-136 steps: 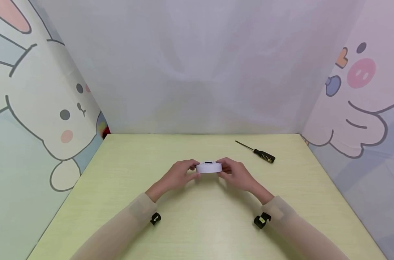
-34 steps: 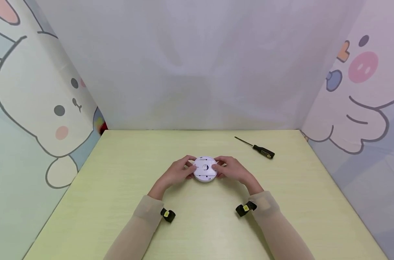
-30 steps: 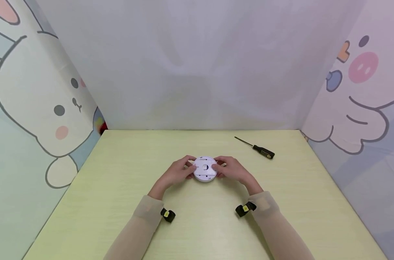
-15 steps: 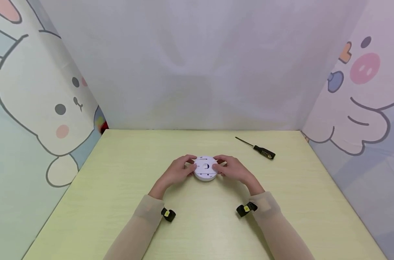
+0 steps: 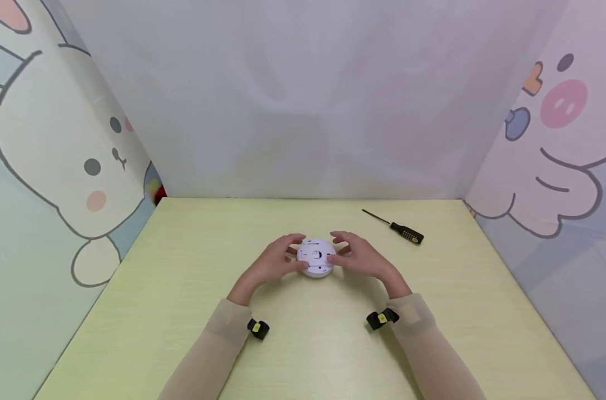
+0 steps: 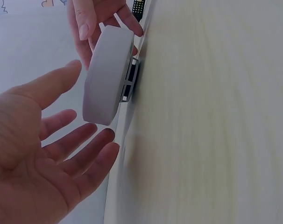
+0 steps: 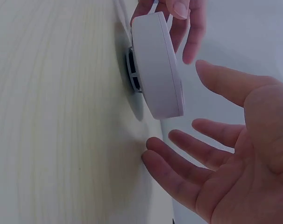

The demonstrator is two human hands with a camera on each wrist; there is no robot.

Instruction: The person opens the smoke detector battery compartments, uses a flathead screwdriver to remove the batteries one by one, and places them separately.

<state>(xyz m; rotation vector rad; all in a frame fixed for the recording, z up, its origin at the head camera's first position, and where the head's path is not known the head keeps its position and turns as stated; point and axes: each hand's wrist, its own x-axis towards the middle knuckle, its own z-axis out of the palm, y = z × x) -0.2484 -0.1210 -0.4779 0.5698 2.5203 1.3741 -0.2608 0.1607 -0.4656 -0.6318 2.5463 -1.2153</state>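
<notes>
A round white smoke detector [image 5: 314,261] rests on the table in the middle of the head view, its flat back up. In the left wrist view the detector [image 6: 109,74] sits on its slotted grille, which faces the tabletop. My left hand [image 5: 275,261] is at its left side, fingers spread and relaxed; the left wrist view shows a gap between them and the casing. On the other side, my right hand [image 5: 363,258] has its thumb and fingers parted around the rim. The right wrist view shows that hand [image 7: 235,140] apart from the detector too.
A screwdriver [image 5: 406,233] with a black handle lies at the back right of the pale wooden table [image 5: 208,233]. Upright white sheets [image 5: 303,111] with cartoon animals border the back and sides. A black camera is strapped to each wrist.
Earlier, both hands gripped the smoke detector, first tilted with its side wall showing, then with its back up. Now the fingers have spread and let go, leaving it on the table.
</notes>
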